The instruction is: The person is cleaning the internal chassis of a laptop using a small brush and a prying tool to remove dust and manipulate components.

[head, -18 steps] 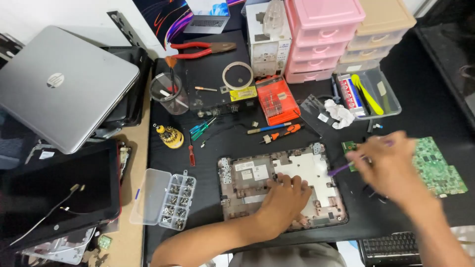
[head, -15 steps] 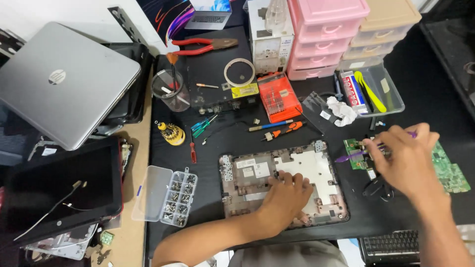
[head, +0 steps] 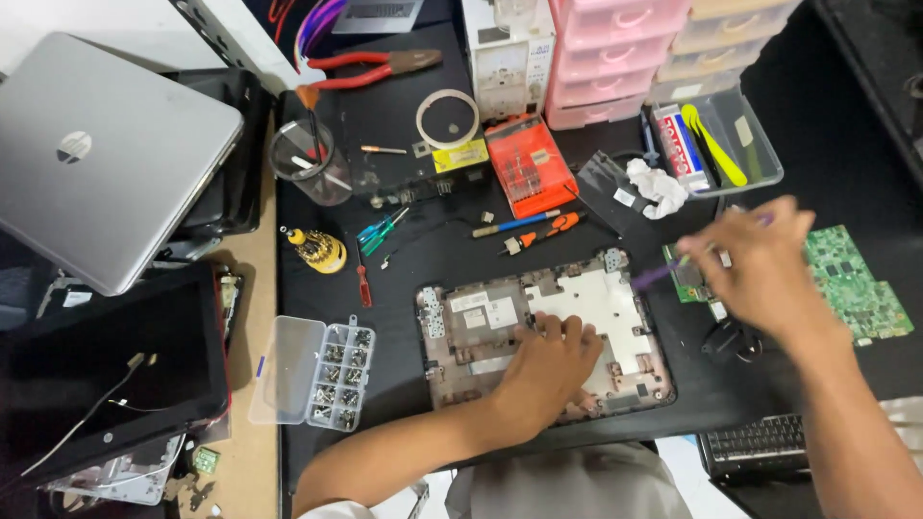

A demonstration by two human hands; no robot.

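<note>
From the head camera, looking down on the black table (head: 404, 404): the left hand (head: 548, 363) lies flat with fingers spread on the opened laptop base shell (head: 577, 308), which sits near the table's front edge, pinning it in place. The right hand (head: 760, 264) is blurred, but it seems closed around a thin purple tool (head: 656, 277) whose tip points toward the shell; the hand hovers above the green circuit board (head: 851, 279) lying just right of the shell. A clear screw organiser (head: 332, 373) stands open to the left, small screwdrivers (head: 524, 227) and an orange bit case (head: 519, 165) lie behind the shell, and a silver laptop (head: 96, 154) rests at far left.

The risk I see is the wrist brushing the loose board and dragging it across the table, or the tool tip slipping and gouging the shell.
</note>
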